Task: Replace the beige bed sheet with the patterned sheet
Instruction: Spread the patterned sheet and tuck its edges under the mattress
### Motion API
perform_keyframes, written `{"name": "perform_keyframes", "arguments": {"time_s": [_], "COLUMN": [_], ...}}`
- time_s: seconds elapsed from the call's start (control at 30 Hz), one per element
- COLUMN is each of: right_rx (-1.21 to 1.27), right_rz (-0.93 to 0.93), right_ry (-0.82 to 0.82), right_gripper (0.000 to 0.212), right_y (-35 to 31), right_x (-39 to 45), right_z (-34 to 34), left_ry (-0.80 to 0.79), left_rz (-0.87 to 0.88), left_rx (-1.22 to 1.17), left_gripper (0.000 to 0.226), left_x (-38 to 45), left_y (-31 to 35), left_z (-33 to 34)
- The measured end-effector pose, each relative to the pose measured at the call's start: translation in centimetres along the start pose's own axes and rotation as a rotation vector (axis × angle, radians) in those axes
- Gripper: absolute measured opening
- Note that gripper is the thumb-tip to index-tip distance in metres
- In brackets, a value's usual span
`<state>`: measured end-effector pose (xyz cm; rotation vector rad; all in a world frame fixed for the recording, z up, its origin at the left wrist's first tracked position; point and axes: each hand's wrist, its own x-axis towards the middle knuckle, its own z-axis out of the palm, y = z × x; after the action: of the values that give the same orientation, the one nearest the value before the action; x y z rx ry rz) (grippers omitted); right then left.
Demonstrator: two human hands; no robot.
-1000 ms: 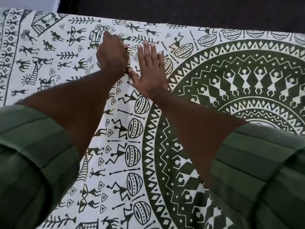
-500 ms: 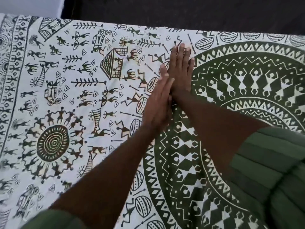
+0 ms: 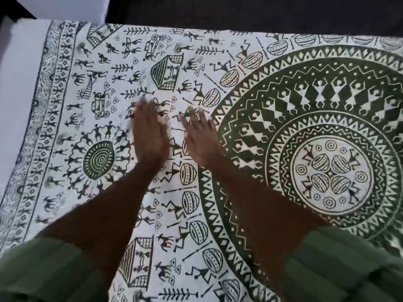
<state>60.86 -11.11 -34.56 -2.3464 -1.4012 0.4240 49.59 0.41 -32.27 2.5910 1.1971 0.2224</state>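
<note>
From the head view, the patterned sheet [image 3: 272, 131] lies spread flat across the bed, its green-and-white figures and big round medallion facing up. Both arms reach forward over it, green sleeves [image 3: 54, 269] bunched at the elbows. The left hand [image 3: 150, 136] lies palm-down on the cloth, fingers straight and together, holding nothing. Just beside it, apart, the right hand [image 3: 201, 140] also lies flat, fingers extended, gripping nothing. Both are blurred.

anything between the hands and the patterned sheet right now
Nothing visible. The left hand and right hand lie flat, side by side, directly on the patterned sheet, fingers straight. The cloth is already spread out; no other object lies on it.
</note>
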Motion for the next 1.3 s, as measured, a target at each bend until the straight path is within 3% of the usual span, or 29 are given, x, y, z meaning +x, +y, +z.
{"name": "perform_keyframes", "arguments": {"time_s": [0.07, 0.13, 0.17, 0.37, 0.47, 0.5, 0.53, 0.63, 0.77, 0.8, 0.9, 1.0, 1.07, 1.3], "right_rx": [0.062, -0.072, -0.142, -0.202, -0.190, -0.161, -0.143, -0.194, -0.198, -0.177, -0.151, -0.192, -0.194, -0.191], "right_rz": [0.252, 0.518, 0.534, 0.330, -0.117, -0.153, -0.080, 0.393, 0.281, 0.270, 0.258, 0.160, 0.118, 0.174], "right_ry": [0.142, 0.158, 0.130, 0.035, -0.149, -0.146, -0.101, 0.039, 0.004, 0.006, -0.021, -0.036, -0.058, -0.070], "right_gripper": [0.064, 0.067, 0.067, 0.070, 0.066, 0.065, 0.065, 0.071, 0.076, 0.077, 0.076, 0.072, 0.072, 0.071], "right_y": [1.5, 2.8, 3.0, -2.1, -5.3, -5.3, -4.8, -2.3, -4.3, -5.4, -7.5, -8.3, -9.2, -10.8], "right_x": [-2.2, -6.2, -8.3, -10.1, -11.2, -11.9, -13.0, -17.2, -19.6, -19.5, -19.6, -21.3, -22.2, -22.9], "right_z": [-1.5, -1.8, -1.3, 3.2, 3.7, 3.3, 2.9, 2.0, 4.2, 4.7, 5.9, 6.8, 7.2, 7.9], "left_ry": [-0.116, -0.333, -0.381, -0.212, -0.135, -0.109, -0.082, -0.015, -0.023, -0.028, 0.057, 0.049, 0.045, 0.015], "left_rz": [0.258, 0.475, 0.508, 0.188, -0.028, -0.099, -0.159, -0.243, -0.021, -0.057, -0.400, -0.341, -0.291, -0.469], "left_rx": [-0.215, -0.206, -0.145, 0.068, 0.130, 0.138, 0.133, 0.078, 0.018, 0.007, -0.012, 0.126, 0.095, -0.146], "left_gripper": [0.056, 0.063, 0.068, 0.065, 0.067, 0.067, 0.067, 0.066, 0.055, 0.055, 0.056, 0.051, 0.045, 0.018], "left_x": [-3.7, -7.8, -9.4, -11.0, -10.8, -10.7, -10.8, -12.2, -18.8, -20.6, -24.2, -26.2, -27.0, -26.7], "left_y": [4.1, 6.2, 6.2, -2.0, -5.1, -5.7, -6.3, -5.6, -1.3, -1.2, -2.4, -3.1, -3.7, -6.0], "left_z": [-0.2, 1.3, 2.4, 3.1, 2.5, 2.2, 1.8, 0.0, -1.0, -0.9, -0.5, -0.8, -1.3, -2.6]}}
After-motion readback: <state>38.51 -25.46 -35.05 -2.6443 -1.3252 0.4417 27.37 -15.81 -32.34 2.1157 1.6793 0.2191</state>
